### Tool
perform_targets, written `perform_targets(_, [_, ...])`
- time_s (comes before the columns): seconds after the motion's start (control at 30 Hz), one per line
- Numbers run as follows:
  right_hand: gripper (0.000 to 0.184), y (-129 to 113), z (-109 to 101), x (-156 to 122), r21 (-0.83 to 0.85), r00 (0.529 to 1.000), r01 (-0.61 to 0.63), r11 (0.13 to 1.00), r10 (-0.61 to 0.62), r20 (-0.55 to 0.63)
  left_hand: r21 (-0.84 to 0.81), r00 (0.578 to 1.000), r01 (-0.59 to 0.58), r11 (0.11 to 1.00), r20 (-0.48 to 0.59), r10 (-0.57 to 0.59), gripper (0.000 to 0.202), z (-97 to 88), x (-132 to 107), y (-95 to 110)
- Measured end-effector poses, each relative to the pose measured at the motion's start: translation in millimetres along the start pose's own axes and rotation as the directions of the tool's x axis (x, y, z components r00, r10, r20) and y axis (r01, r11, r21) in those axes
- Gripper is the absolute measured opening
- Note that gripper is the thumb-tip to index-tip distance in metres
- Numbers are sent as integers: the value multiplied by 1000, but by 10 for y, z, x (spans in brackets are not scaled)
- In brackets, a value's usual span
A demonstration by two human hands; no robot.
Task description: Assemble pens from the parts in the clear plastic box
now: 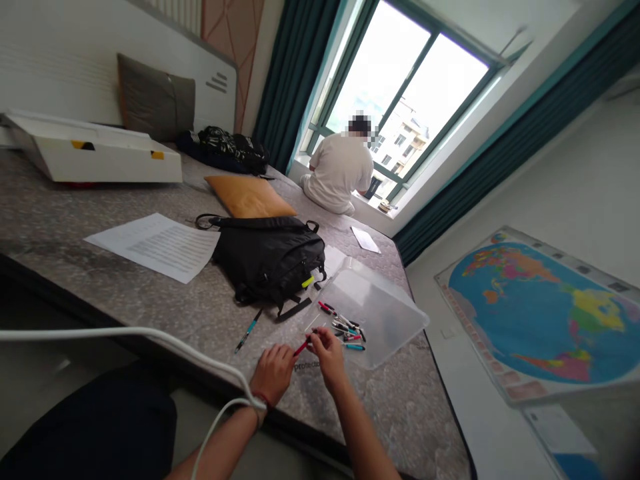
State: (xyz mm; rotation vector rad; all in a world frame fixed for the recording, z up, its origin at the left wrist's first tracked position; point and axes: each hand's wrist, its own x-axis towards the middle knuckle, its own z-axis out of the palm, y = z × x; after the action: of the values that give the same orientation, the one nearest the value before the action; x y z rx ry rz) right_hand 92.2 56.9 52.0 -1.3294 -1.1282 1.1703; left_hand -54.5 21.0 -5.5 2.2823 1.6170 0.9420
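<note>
Between my two hands is a red pen point(301, 348), tilted up to the right. My left hand point(273, 373) is closed round its lower end, and a red band circles that wrist. My right hand point(327, 353) pinches the pen's upper end near a dark tip. Just beyond the right hand, several loose pens point(345, 327) in red, black, white and blue lie in a clear plastic tray point(395, 319). A blue and black pen point(249, 331) rests apart on the mattress, left of my hands.
A black backpack point(273, 257) lies on the mattress point(190, 320), beside a printed sheet point(160, 247) and an orange envelope point(250, 195). A white box point(115, 160) stands far left. White cables point(150, 337) cross before my left arm. Another person point(340, 167) sits by the window.
</note>
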Motion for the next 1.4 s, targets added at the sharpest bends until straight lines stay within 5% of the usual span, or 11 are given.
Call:
perform_targets(0.27, [50,265,68,-286,47,954,45,998,-29,-299,-76,999,8,997,-43,-11,31,6,-18,0])
perform_targets(0.43, [49,206,-17,-760,-117,981,64,991,-84,-175,-342,995,-11,940,-101,-25,31,-137,-334,-127])
perform_targets(0.57, [48,2,-91,-1287,-153,1000,0,988,-3,-14,-430,993,-55,901,-117,4,27,-650,-802,-89])
perform_targets(0.73, [48,-407,-87,-1942,-216,981,55,975,-13,195,-489,998,-59,870,-17,58,26,-1498,-1278,234])
perform_targets(0.9, [55,-698,-72,-2381,-333,954,107,937,-3,299,-514,999,18,858,46,6,24,-1866,-1591,408])
perform_targets(1.13, [41,-879,-187,-2604,-220,957,186,958,-126,260,-538,975,174,825,210,-69,43,-2002,-1563,528])
perform_targets(1.27, [34,-1002,-217,-2489,-216,950,227,950,-167,264,-577,959,247,778,261,-111,43,-2049,-1445,630])
perform_targets(1.4, [28,-1076,-272,-2240,-126,944,240,963,-201,261,-599,935,249,761,355,-26,40,-2056,-1186,713])
